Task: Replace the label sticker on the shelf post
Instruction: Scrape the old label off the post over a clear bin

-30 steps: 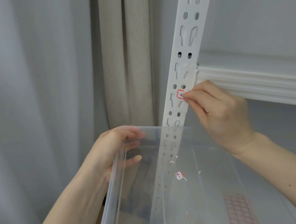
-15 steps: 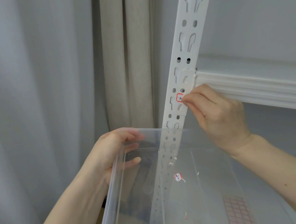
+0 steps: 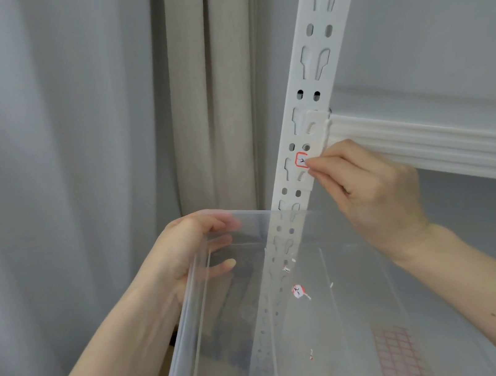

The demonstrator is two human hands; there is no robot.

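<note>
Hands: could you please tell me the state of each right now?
Left hand: grips the clear plastic bin wall.
Right hand: fingertips on the red-bordered label sticker.

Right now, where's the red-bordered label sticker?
Head view, centre-right: label sticker on the shelf post, just below the shelf beam joint, right hand fingertips at its edge.

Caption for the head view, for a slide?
Right hand presses label onto shelf post; left hand holds clear bin.
</note>
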